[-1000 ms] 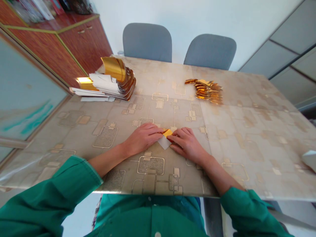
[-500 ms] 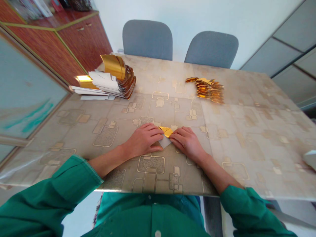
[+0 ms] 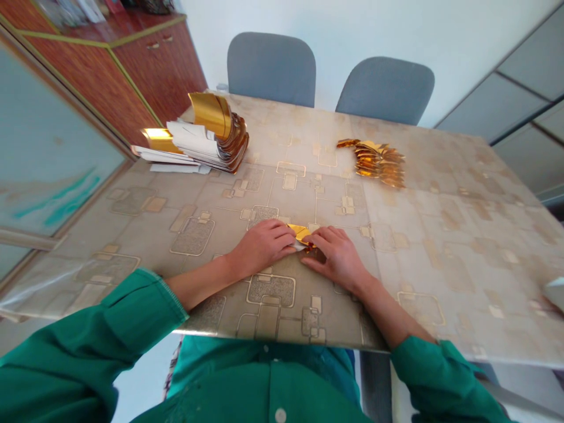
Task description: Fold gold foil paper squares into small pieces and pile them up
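Between my hands, a small piece of gold foil paper (image 3: 299, 232) lies partly folded near the table's front edge, a bit of its white side showing low down. My left hand (image 3: 269, 245) is closed on the paper's left end, fingertips pressed to it. At the right end my right hand (image 3: 333, 254) grips the paper with the fingers, its thumb lower and slightly apart. Both hands cover parts of the paper, so its full shape is hidden.
A stack of gold-and-white paper sheets (image 3: 207, 138) stands at the back left of the patterned table (image 3: 247, 305). Folded gold pieces (image 3: 374, 160) lie in a pile at the back right. Two grey chairs (image 3: 271, 67) stand behind the table.
The white lower corner of the paper has been folded up toward the gold part. My right thumb has shifted down and away from the paper. The view has shifted slightly.
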Demonstrator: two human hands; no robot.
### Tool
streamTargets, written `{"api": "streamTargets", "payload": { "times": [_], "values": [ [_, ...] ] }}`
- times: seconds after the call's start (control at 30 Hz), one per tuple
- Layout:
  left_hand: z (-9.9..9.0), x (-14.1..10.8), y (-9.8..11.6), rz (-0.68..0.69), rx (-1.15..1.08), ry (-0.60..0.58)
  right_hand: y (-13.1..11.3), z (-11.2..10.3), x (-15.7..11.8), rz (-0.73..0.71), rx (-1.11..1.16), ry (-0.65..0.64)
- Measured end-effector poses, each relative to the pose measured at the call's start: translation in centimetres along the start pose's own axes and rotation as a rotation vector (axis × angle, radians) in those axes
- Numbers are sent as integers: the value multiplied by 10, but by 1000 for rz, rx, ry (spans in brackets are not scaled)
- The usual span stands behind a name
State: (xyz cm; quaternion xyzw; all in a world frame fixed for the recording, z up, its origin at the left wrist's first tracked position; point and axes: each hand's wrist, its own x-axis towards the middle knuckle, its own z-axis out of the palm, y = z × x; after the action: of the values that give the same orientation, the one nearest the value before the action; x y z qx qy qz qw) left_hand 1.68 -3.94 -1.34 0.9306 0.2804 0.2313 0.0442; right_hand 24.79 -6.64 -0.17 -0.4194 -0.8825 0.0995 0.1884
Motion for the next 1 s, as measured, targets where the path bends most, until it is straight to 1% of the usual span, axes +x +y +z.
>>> {"api": "streamTargets", "payload": {
  "times": [0.1,0.23,0.3,0.43,0.57,0.73,0.87,1.0],
  "values": [
    [-5,0,1,-19,-56,-22,-2,1,0,5,-13,7],
    [-13,-4,0,12,-90,-110,-6,2,-1,3,-36,13],
    [-14,-6,-2,2,-105,-132,-8,3,-1,12,-38,10],
    [-9,-6,-4,-39,-143,-94,-11,3,-2,56,-11,2],
    [-5,-4,-1,-94,-178,-49,-12,3,-1,96,15,0],
    [-6,-2,3,-161,-214,-49,-13,3,0,126,45,-3],
    [-4,-2,3,-189,-226,-50,-12,6,1,150,41,5],
    [-2,-2,3,-219,-231,-35,-11,11,2,186,41,35]
  ]
}}
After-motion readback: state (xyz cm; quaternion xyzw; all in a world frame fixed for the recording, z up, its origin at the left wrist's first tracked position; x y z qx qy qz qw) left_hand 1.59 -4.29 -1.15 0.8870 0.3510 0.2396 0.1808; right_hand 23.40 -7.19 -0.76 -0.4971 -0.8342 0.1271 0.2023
